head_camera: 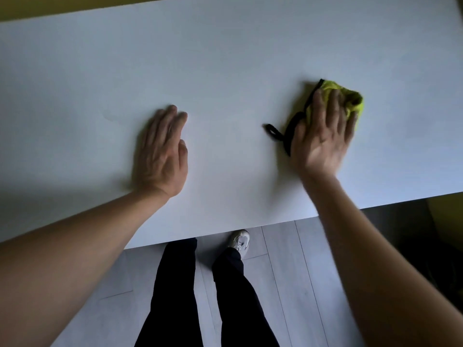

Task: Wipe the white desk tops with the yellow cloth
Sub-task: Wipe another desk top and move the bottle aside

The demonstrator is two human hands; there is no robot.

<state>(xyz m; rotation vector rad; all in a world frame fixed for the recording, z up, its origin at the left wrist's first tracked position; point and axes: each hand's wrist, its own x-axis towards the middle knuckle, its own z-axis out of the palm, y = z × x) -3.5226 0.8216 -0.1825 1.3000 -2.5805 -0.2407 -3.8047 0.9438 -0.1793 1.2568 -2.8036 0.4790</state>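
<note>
One white counter point(225, 58), bare but for one yellow cloth point(350, 106) with black edging and a black loop, lying right of centre. Two hands: right hand point(323, 136) flat on the cloth, grip spread, fingers straight; left hand point(160, 156) palm-down on the counter, grip relaxed, holding nothing. One white shoe point(240, 241) below on grey floor point(288, 284).

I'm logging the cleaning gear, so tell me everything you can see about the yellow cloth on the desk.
The yellow cloth is bright yellow-green, soft and fuzzy-looking like microfibre, with black edge trim and a black hanging loop trailing out to the left. It lies bunched and crumpled on the right part of the white desk top, not spread out. The right hand presses on it with straight fingers, covering much of it; the picture is blurred there. Nothing else touches it.
</note>
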